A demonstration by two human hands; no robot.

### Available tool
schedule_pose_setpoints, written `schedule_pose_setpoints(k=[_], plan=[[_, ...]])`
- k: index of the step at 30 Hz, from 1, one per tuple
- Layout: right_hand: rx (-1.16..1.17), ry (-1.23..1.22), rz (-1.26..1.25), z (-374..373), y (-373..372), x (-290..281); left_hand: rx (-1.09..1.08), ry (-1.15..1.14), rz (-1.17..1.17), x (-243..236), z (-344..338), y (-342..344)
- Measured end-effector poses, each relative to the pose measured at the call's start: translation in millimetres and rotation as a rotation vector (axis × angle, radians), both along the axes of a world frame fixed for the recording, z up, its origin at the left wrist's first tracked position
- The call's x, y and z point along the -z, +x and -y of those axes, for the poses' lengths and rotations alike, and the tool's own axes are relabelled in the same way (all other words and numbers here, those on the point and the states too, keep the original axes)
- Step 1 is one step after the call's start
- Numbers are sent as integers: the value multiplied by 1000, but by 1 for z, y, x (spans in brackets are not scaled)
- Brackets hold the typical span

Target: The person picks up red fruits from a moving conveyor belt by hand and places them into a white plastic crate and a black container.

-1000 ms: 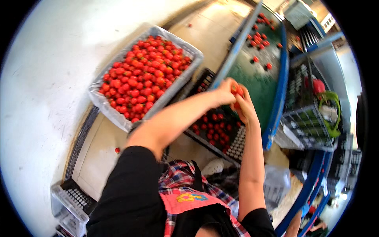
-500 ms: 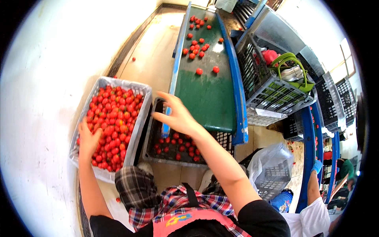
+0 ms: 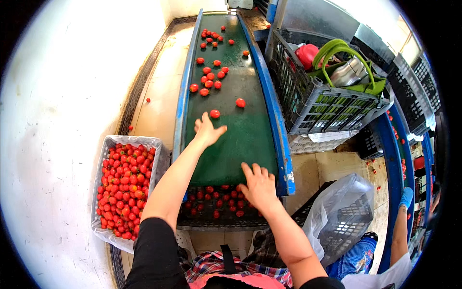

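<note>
A green conveyor belt (image 3: pixel 239 149) in a blue frame runs away from me, with red cherry tomatoes (image 3: pixel 204 92) scattered along its far part. Over the belt, my left hand (image 3: pixel 207 132) reaches out with spread fingers, just short of one cherry tomato (image 3: pixel 214 113); it holds nothing. My right hand (image 3: pixel 261 189) is at the belt's near end, palm down, fingers apart and empty. Below that end, a black crate (image 3: pixel 226 224) contains more cherry tomatoes. To the left stands a lined crate (image 3: pixel 163 159) heaped with cherry tomatoes.
A black crate (image 3: pixel 322 103) with a green bag (image 3: pixel 373 87) and a metal flask (image 3: pixel 349 72) stands right of the belt. A crate covered in clear plastic (image 3: pixel 341 212) is beside my right arm. At far right, a co-worker's blue-gloved hand (image 3: pixel 406 197) is at another belt.
My left hand has moved from the heaped crate to above the belt. My right hand has shifted right to the belt's near end. Tomatoes on the belt have come nearer; the view has turned.
</note>
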State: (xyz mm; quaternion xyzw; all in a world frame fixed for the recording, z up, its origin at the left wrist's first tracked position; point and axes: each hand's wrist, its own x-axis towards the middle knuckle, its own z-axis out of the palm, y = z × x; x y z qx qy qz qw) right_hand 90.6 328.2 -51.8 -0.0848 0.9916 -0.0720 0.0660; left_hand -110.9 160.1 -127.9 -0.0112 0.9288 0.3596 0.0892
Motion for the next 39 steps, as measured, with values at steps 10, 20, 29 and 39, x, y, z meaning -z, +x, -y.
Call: schedule_pose_setpoints(k=[10, 20, 29, 39], plan=[[78, -19, -28, -32, -1, 3, 297, -388, -664, 18, -134, -9], [-3, -57, 103, -16, 1, -6, -185, -356, -720, -32, 2, -56], [-5, 22, 54, -22, 11, 6, -195, -728, -93, -44, -26, -81], [-67, 66, 67, -4, 5, 2, -6, -393, -404, -37, -2, -65]])
